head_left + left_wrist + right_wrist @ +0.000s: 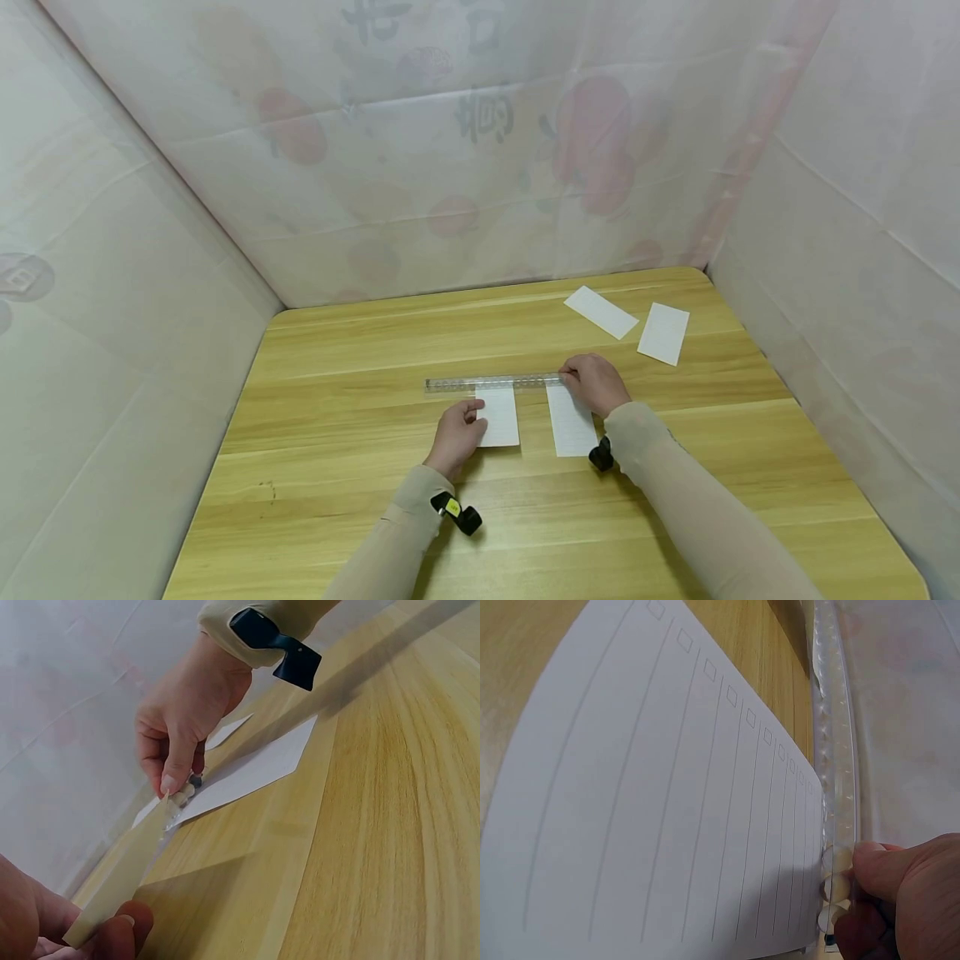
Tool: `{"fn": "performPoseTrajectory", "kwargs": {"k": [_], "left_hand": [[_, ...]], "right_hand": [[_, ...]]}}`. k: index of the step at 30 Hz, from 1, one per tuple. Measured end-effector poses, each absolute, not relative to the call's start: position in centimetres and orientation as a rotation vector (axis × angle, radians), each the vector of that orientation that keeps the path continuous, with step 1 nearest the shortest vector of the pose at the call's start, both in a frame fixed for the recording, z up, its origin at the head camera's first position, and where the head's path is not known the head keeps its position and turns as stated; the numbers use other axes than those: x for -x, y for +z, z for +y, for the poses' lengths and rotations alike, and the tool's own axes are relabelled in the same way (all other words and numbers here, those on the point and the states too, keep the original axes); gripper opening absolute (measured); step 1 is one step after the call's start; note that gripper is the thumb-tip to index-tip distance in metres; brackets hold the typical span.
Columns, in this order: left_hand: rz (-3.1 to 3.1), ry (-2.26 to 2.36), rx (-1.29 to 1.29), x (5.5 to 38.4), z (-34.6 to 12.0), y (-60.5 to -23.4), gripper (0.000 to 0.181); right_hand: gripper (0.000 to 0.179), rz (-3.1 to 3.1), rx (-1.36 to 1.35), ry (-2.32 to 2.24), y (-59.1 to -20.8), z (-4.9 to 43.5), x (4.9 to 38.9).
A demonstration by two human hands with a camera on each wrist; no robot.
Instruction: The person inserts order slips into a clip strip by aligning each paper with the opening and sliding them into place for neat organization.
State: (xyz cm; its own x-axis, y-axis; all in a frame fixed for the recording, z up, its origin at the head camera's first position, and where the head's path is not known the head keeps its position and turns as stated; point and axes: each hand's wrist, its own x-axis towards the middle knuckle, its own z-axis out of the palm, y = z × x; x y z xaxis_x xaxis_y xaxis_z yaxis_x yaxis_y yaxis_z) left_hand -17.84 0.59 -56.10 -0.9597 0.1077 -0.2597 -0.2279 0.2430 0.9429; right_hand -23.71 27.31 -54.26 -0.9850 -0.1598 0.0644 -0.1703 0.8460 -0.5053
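Note:
A clear plastic strip with a row of rounded bumps lies crosswise on the table. Its right end is pinched between the thumb and fingers of my right hand. A white card meets the strip's near side, and my left hand pinches its left edge. In the left wrist view this card is tilted up off the wood. Below my right hand lies a second card, its top end at the strip; the right wrist view shows printed lines and small squares on that lined card.
Two more white cards, a slanted one and a more upright one, lie apart at the back right. The wooden table has printed fabric walls behind it and at both sides.

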Motion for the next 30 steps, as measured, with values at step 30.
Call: {"fn": "performPoseTrajectory", "kwargs": {"k": [30], "left_hand": [[2.252, 1.777, 0.114, 18.09, 1.44, -55.86, 0.055]], "right_hand": [[0.008, -2.978, -0.279, 0.833, -54.40, 27.25, 23.76]]}}
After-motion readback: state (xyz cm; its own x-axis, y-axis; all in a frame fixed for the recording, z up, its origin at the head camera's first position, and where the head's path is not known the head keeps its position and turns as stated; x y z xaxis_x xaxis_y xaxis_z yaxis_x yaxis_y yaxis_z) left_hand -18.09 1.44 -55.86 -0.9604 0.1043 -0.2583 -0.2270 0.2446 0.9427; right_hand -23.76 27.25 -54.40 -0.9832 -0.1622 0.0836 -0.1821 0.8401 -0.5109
